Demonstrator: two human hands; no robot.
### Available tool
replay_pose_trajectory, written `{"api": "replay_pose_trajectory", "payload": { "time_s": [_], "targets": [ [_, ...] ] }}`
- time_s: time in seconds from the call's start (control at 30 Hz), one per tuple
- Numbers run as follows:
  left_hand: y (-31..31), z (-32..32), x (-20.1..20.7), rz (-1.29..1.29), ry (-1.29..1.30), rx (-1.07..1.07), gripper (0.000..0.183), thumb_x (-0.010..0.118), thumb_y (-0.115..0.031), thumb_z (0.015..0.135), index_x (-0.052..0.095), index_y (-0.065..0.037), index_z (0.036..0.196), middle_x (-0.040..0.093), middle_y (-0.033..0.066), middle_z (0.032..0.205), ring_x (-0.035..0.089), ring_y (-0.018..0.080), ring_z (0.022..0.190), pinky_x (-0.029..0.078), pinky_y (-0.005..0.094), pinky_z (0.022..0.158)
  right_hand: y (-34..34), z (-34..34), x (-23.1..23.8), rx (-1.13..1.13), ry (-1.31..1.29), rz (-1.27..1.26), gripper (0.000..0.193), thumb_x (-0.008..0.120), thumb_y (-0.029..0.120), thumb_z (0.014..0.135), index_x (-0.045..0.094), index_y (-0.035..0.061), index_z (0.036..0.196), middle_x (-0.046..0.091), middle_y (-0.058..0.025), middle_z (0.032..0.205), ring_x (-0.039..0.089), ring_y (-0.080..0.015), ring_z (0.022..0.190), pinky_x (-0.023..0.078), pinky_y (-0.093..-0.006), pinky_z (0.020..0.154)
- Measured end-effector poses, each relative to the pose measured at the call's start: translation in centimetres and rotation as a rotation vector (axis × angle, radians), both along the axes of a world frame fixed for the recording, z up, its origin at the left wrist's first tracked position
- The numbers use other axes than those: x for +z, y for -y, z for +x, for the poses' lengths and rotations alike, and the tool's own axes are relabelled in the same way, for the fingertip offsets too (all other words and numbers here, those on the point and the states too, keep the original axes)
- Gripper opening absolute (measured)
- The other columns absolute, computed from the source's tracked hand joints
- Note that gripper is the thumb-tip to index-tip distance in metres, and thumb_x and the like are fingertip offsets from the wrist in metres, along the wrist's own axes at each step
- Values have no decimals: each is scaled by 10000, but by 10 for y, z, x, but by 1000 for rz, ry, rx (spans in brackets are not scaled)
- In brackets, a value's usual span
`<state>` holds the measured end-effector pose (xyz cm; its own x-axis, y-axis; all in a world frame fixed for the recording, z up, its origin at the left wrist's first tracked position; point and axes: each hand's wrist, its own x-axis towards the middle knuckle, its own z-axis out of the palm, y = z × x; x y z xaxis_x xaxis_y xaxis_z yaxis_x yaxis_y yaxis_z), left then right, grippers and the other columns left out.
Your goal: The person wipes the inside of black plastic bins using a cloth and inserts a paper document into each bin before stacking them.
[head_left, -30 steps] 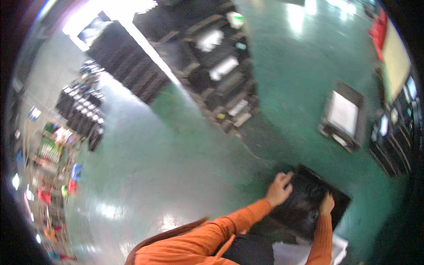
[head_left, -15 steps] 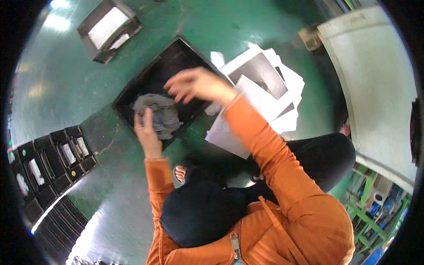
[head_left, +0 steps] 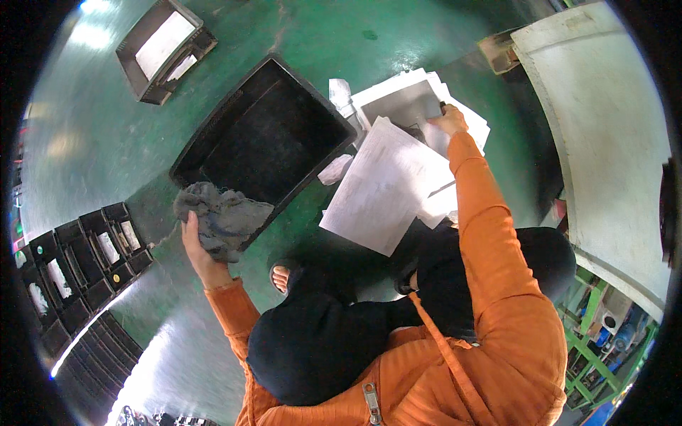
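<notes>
A crumpled grey rag (head_left: 222,213) is in my left hand (head_left: 201,248), bunched over the near left corner of a black plastic tray (head_left: 263,128). The tray lies on the floor in front of me, its dark inside showing. At the right, my right hand (head_left: 449,121) is closed over a pile of white paper sheets (head_left: 383,184). A small dark end shows at its fingertips, too little to name. Near that hand, a grey printed sheet (head_left: 398,103) lies in the pile, partly under a loose white sheet.
A smaller dark bin (head_left: 145,89) with white paper stands at the far left. Black divided trays (head_left: 78,266) lie at the left. A crumpled white scrap (head_left: 335,170) is between tray and papers. A large pale panel (head_left: 597,128) and a green rack (head_left: 590,355) stand at the right.
My right hand has moved from above the tray to the paper pile on the right. My left hand has drawn the rag from inside the tray to its near left corner.
</notes>
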<state>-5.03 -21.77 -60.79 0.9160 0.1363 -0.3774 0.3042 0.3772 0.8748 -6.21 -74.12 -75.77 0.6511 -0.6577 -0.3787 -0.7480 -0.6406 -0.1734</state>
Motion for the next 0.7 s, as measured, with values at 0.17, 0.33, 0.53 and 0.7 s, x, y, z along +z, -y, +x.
{"api": "replay_pose_trajectory", "payload": {
  "time_s": [0.17, 0.33, 0.53, 0.7],
  "targets": [
    [1, -8, 1, -21, 7, 1, 388, 488, -234, 891, 455, -1, 1199, 548, 120, 1115, 556, 245, 1013, 450, 372, 873, 40, 2, 27, -117, 47, 487, 452, 778, 342, 609, 616, 37, 900, 590, -51, 855, 555, -151, 791, 439, -332, 611],
    [-11, -11, -10, -69, -10, -10, 377, 490, -227, 890, 470, -4, 1193, 540, 115, 1133, 543, 235, 1036, 442, 360, 887, 57, 3, 57, -110, 88, 500, 425, 765, 333, 648, 601, 34, 901, 582, -64, 848, 558, -199, 806, 475, -367, 595],
    [-20, -13, -14, -1, -26, 128, 384, 486, -243, 901, 474, -7, 1204, 535, 110, 1151, 533, 222, 1059, 436, 347, 901, 71, 21, 80, 16, 59, 282, 359, 742, 297, 685, 595, -3, 817, 579, -40, 763, 568, -165, 686, 504, -311, 580],
    [-3, -14, 9, -239, -10, -71, 386, 431, -317, 932, 508, -1, 1140, 556, 110, 1105, 549, 218, 1016, 445, 356, 873, 84, 49, 120, 41, 105, 332, 281, 667, 305, 775, 600, 42, 849, 573, -9, 742, 553, -109, 639, 472, -242, 540]
  ]
}}
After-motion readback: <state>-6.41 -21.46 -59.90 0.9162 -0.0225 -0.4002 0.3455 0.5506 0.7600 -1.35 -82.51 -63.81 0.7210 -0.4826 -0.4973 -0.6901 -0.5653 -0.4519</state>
